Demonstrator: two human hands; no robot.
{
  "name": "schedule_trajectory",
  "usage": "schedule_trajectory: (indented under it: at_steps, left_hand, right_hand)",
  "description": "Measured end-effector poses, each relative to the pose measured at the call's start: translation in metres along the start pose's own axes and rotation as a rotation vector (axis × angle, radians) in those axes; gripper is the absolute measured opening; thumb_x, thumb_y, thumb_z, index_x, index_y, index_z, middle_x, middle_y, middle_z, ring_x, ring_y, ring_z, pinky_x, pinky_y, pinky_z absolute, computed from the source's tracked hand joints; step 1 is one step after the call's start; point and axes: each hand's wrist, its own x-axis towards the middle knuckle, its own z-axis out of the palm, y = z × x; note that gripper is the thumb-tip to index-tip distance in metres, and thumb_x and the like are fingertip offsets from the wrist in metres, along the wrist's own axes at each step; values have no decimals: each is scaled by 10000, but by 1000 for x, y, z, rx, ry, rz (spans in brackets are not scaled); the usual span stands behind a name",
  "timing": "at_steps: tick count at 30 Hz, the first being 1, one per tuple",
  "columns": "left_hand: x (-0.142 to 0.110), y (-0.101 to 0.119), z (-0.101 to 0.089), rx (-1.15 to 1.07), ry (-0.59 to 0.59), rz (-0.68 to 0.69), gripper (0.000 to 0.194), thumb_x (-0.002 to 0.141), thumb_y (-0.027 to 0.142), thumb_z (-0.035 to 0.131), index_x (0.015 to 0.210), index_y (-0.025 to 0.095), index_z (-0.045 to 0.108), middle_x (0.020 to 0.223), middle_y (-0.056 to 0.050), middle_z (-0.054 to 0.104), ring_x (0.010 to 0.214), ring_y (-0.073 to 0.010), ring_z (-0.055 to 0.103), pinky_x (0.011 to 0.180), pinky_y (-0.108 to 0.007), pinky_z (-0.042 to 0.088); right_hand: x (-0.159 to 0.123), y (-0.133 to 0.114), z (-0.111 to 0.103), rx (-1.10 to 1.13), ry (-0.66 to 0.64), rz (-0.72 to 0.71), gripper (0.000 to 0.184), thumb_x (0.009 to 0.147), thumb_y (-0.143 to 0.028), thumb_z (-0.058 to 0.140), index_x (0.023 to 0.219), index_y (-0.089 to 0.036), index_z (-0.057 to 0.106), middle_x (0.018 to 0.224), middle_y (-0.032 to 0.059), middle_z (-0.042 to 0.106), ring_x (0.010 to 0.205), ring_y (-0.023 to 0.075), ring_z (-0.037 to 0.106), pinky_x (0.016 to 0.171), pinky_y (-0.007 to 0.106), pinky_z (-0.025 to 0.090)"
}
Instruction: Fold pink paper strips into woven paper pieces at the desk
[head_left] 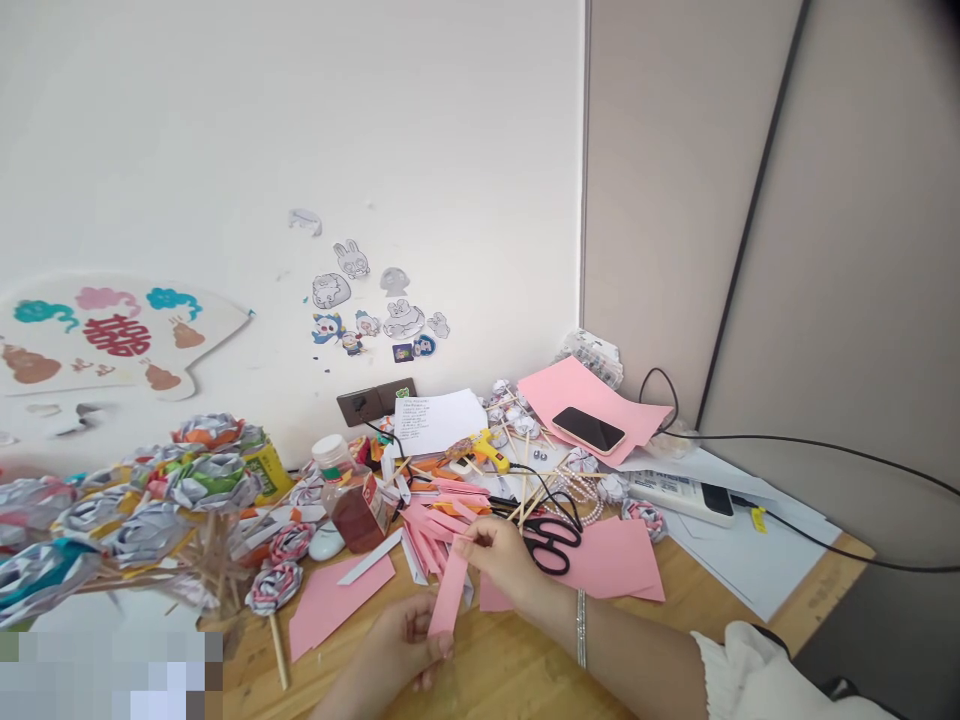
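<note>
A narrow pink paper strip point(449, 592) stretches between my two hands above the front of the wooden table. My left hand point(411, 640) pinches its lower end between thumb and fingers. At the upper end, my right hand point(495, 556) has its thumb and fingertips closed on the paper. Behind the strip lies a pile of folded pink strips point(427, 530). Black-handled scissors point(553, 545) rest just beyond my right hand, on and beside pink sheets point(615, 562). Left of my hands, another pink sheet point(337, 600) lies flat with a white strip point(370, 557) across its corner.
Rolled-paper flowers on sticks point(210, 480) crowd the left side. A jar of reddish liquid point(358, 515) stands near them. Farther back are a yellow glue gun point(491, 455), a phone point(589, 429) on pink paper and a power strip point(682, 495) with black cables. White sheets point(750, 550) lie at right.
</note>
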Motion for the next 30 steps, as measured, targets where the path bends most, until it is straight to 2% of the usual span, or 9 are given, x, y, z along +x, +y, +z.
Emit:
schedule_trajectory:
  at_steps: [5,11,18,25,30]
  left_hand:
    - [-3,3,1,-21,6,-18,316,616,458,595,572,161,493,482,18,600,317,-71,472,333,-181,311]
    - [0,-3,1,-73,-13,2,381,608,526,576,571,154,504,506,-4,623,339,-89,516,352,-193,351]
    - [-1,-2,3,-105,-3,-3,376,620,529,567,582,160,507,517,1,623,364,-98,542,380,-200,374]
    - [2,-6,2,-27,32,5,307,642,456,568,577,170,477,440,56,550,303,-61,451,338,-177,297]
    - [0,-2,6,-52,-3,-7,302,621,446,600,603,172,477,474,32,599,333,-85,508,350,-185,340]
  right_hand:
    - [3,6,-2,77,-16,25,238,663,-363,581,623,-134,530,569,-24,454,536,91,411,508,206,326]
    - [1,4,1,225,-220,137,308,626,-416,616,661,-125,521,564,-30,473,481,76,423,493,217,346]
    - [-2,-1,0,218,-260,172,288,603,-383,646,688,-122,561,609,-7,527,505,84,453,508,220,355]
    - [-2,2,3,210,-189,179,258,576,-334,666,663,-114,562,593,-7,530,495,93,462,509,236,367]
    - [-3,5,4,147,-164,169,221,594,-313,654,676,-126,568,596,-1,525,529,111,478,525,247,380]
